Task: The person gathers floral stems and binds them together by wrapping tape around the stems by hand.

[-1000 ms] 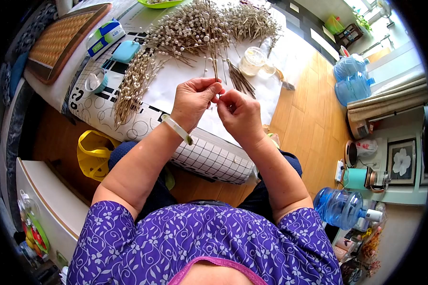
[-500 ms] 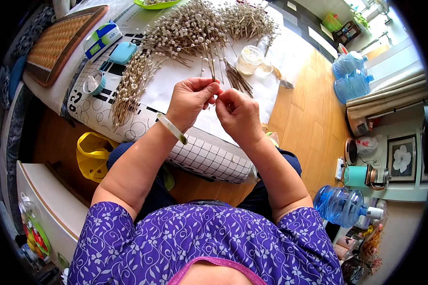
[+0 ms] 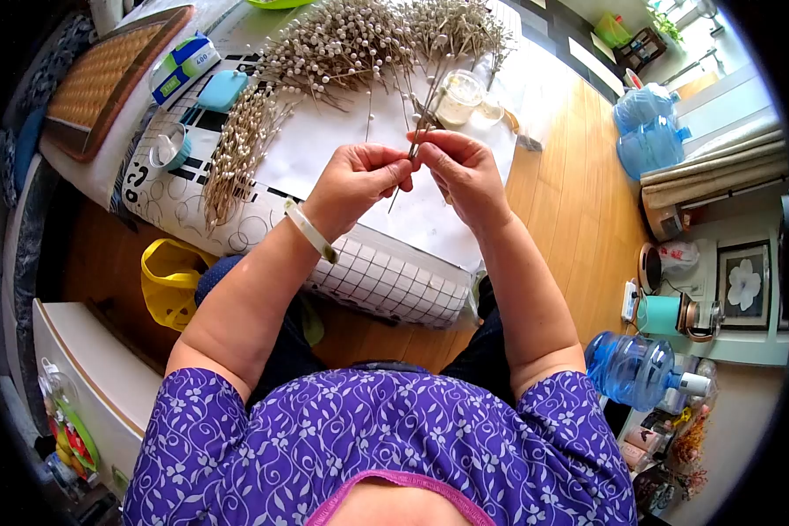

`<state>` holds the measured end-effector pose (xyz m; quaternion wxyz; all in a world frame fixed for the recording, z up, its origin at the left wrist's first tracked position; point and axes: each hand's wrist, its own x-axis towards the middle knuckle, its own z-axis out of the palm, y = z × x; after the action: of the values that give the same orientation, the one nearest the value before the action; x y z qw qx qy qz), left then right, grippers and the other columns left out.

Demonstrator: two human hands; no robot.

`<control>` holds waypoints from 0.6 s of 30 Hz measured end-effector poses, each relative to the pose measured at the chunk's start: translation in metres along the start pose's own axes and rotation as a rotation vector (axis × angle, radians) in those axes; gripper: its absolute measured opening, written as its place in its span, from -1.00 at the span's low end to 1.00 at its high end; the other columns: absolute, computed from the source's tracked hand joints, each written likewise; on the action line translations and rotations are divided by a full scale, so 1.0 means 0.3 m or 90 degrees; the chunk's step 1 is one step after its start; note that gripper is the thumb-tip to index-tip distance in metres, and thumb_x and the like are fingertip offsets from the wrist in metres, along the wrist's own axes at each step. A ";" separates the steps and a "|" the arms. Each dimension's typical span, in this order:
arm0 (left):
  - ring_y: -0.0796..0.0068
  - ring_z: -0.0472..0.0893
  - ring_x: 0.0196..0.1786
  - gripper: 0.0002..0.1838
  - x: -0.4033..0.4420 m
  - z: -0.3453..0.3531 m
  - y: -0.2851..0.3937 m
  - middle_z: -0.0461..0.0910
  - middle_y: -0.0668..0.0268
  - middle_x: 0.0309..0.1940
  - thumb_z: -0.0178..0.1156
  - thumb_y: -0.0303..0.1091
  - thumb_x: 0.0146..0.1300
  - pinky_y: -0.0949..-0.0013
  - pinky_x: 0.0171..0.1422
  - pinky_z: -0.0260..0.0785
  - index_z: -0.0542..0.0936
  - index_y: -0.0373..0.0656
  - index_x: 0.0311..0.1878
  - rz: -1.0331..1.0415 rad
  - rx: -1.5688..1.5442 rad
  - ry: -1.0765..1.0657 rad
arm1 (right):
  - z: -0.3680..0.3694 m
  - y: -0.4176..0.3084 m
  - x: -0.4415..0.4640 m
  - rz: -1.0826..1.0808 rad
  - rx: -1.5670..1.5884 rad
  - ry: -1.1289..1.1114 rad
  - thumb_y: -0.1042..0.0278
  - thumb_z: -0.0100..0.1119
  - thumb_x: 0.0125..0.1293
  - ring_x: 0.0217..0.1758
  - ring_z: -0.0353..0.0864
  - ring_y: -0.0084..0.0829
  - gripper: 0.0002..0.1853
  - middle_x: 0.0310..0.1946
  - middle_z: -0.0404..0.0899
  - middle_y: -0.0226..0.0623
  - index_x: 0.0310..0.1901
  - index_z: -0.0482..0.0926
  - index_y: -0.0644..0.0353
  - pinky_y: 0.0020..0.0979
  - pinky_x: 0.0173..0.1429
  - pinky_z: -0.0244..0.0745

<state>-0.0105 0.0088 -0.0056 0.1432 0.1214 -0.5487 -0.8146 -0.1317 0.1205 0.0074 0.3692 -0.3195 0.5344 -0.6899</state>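
My left hand (image 3: 366, 180) is closed, pinching thin dried stems (image 3: 422, 112) that carry small white buds. From the right, my right hand (image 3: 466, 174) meets it, thumb and fingers closed on the same stems. Their upper parts lean up toward the tub, and one stem end pokes out below my fingers. Just beyond lies a large heap of budded stems (image 3: 333, 48), with another heap (image 3: 451, 35) to its right. A smaller bunch (image 3: 237, 149) rests at the left. An open clear tub (image 3: 458, 98) of pale contents stands behind my right hand, its lid (image 3: 486, 115) beside it.
On the patterned tablecloth (image 3: 394, 276) at left are a blue case (image 3: 223, 90), a small blue-rimmed cup (image 3: 172, 149) and a tissue pack (image 3: 185, 68). A yellow bag (image 3: 168, 285) sits below the table's edge. Blue water jugs (image 3: 653, 145) stand on the floor at right.
My right hand has turned and opened out somewhat, moving right and up. The stems now tilt to the right, and the darker stem bundle beside the tub no longer shows there.
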 end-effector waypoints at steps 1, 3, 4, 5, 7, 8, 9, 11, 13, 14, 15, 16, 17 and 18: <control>0.76 0.37 -0.55 -0.87 -0.004 0.004 -0.002 0.55 0.35 -0.53 0.13 -0.42 0.15 0.70 -0.50 0.13 0.58 -0.25 -0.29 -0.016 -0.002 -0.023 | -0.003 0.004 0.000 0.025 0.047 -0.031 0.40 0.13 0.18 -0.69 0.15 -0.84 -0.80 -0.61 0.45 -0.54 -0.20 0.55 0.31 -0.76 -0.66 -0.01; 0.75 0.37 -0.53 -0.87 -0.007 0.006 0.005 0.53 0.36 -0.54 0.14 -0.41 0.15 0.69 -0.49 0.13 0.58 -0.25 -0.29 -0.017 0.008 -0.026 | -0.011 0.012 0.003 0.030 0.074 -0.042 0.41 0.13 0.18 -0.72 0.13 -0.83 -0.82 -0.63 0.45 -0.52 -0.22 0.55 0.31 -0.75 -0.69 -0.03; 0.75 0.36 -0.54 -0.86 -0.005 -0.001 0.005 0.53 0.37 -0.54 0.14 -0.40 0.14 0.69 -0.50 0.13 0.58 -0.25 -0.29 -0.025 0.005 -0.047 | -0.016 0.012 0.003 0.044 0.082 -0.047 0.43 0.13 0.17 -0.72 0.15 -0.82 -0.84 -0.62 0.46 -0.49 -0.24 0.55 0.30 -0.75 -0.69 -0.01; 0.75 0.35 -0.54 -0.86 -0.004 -0.004 0.006 0.52 0.38 -0.55 0.14 -0.40 0.14 0.68 -0.50 0.12 0.58 -0.25 -0.29 -0.034 0.004 -0.070 | -0.019 0.012 0.003 0.057 0.091 -0.052 0.44 0.14 0.16 -0.71 0.18 -0.81 -0.85 -0.62 0.47 -0.46 -0.25 0.55 0.29 -0.75 -0.69 0.02; 0.75 0.34 -0.55 -0.86 -0.003 -0.003 0.009 0.51 0.40 -0.56 0.14 -0.39 0.14 0.69 -0.50 0.11 0.58 -0.25 -0.30 -0.041 -0.010 -0.074 | -0.021 0.011 0.005 0.057 0.109 -0.047 0.46 0.15 0.15 -0.70 0.23 -0.79 -0.88 -0.61 0.48 -0.43 -0.29 0.55 0.29 -0.75 -0.68 0.07; 0.75 0.33 -0.56 -0.86 -0.004 -0.001 0.011 0.49 0.41 -0.57 0.14 -0.39 0.14 0.69 -0.51 0.10 0.58 -0.25 -0.30 -0.046 -0.025 -0.078 | -0.022 0.011 0.006 0.059 0.126 -0.044 0.49 0.16 0.13 -0.69 0.28 -0.76 -0.91 -0.60 0.49 -0.39 -0.32 0.55 0.28 -0.75 -0.67 0.11; 0.75 0.33 -0.56 -0.86 -0.006 0.002 0.014 0.49 0.41 -0.57 0.14 -0.39 0.14 0.69 -0.51 0.10 0.58 -0.25 -0.30 -0.046 -0.025 -0.078 | -0.027 0.016 0.006 0.058 0.125 -0.044 0.49 0.16 0.13 -0.69 0.28 -0.76 -0.91 -0.60 0.49 -0.39 -0.32 0.55 0.28 -0.75 -0.67 0.11; 0.74 0.31 -0.57 -0.86 -0.008 0.007 0.021 0.44 0.44 -0.61 0.12 -0.38 0.15 0.68 -0.51 0.09 0.57 -0.26 -0.33 -0.053 -0.051 -0.087 | -0.042 0.036 0.006 0.027 0.177 -0.103 0.50 0.17 0.12 -0.52 0.45 -0.68 -0.94 -0.41 0.58 -0.26 -0.36 0.53 0.26 -0.72 -0.57 0.25; 0.73 0.30 -0.58 -0.85 -0.008 0.004 0.018 0.42 0.45 -0.62 0.11 -0.38 0.15 0.68 -0.52 0.09 0.56 -0.26 -0.34 -0.071 -0.084 -0.104 | -0.041 0.049 0.008 0.010 0.173 -0.108 0.48 0.17 0.12 -0.55 0.41 -0.71 -0.94 -0.44 0.57 -0.29 -0.37 0.52 0.26 -0.73 -0.59 0.21; 0.73 0.29 -0.58 -0.85 -0.008 0.002 0.016 0.39 0.46 -0.63 0.10 -0.37 0.16 0.68 -0.53 0.09 0.55 -0.26 -0.35 -0.090 -0.117 -0.121 | -0.040 0.055 0.009 -0.008 0.171 -0.112 0.47 0.17 0.13 -0.58 0.38 -0.73 -0.93 -0.47 0.56 -0.32 -0.38 0.51 0.25 -0.73 -0.61 0.18; 0.73 0.29 -0.58 -0.85 -0.010 0.003 0.017 0.39 0.46 -0.63 0.10 -0.37 0.16 0.68 -0.53 0.09 0.55 -0.26 -0.35 -0.090 -0.118 -0.121 | -0.044 0.060 0.009 -0.007 0.170 -0.112 0.47 0.17 0.13 -0.58 0.38 -0.73 -0.93 -0.47 0.56 -0.32 -0.38 0.51 0.25 -0.73 -0.61 0.18; 0.72 0.28 -0.59 -0.86 -0.010 0.005 0.021 0.38 0.46 -0.63 0.09 -0.38 0.16 0.68 -0.53 0.09 0.54 -0.26 -0.34 -0.104 -0.138 -0.127 | -0.050 0.063 0.011 -0.009 0.144 -0.130 0.45 0.17 0.14 -0.61 0.34 -0.75 -0.92 -0.50 0.54 -0.36 -0.39 0.51 0.25 -0.73 -0.63 0.14; 0.71 0.28 -0.59 -0.86 -0.009 0.007 0.024 0.37 0.46 -0.63 0.08 -0.38 0.16 0.68 -0.53 0.08 0.53 -0.27 -0.34 -0.118 -0.159 -0.134 | -0.055 0.063 0.012 -0.012 0.117 -0.149 0.42 0.17 0.14 -0.64 0.29 -0.76 -0.91 -0.54 0.52 -0.41 -0.40 0.50 0.24 -0.74 -0.64 0.11; 0.71 0.28 -0.59 -0.86 -0.007 0.006 0.023 0.37 0.46 -0.63 0.08 -0.38 0.16 0.68 -0.53 0.08 0.53 -0.27 -0.34 -0.117 -0.159 -0.134 | -0.054 0.057 0.010 -0.012 0.117 -0.149 0.42 0.17 0.14 -0.64 0.29 -0.76 -0.91 -0.54 0.52 -0.41 -0.40 0.50 0.24 -0.74 -0.64 0.11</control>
<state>-0.0084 0.0088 0.0015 0.0234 0.0664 -0.4420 -0.8943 -0.1439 0.1235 -0.0128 0.4500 -0.3676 0.4192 -0.6976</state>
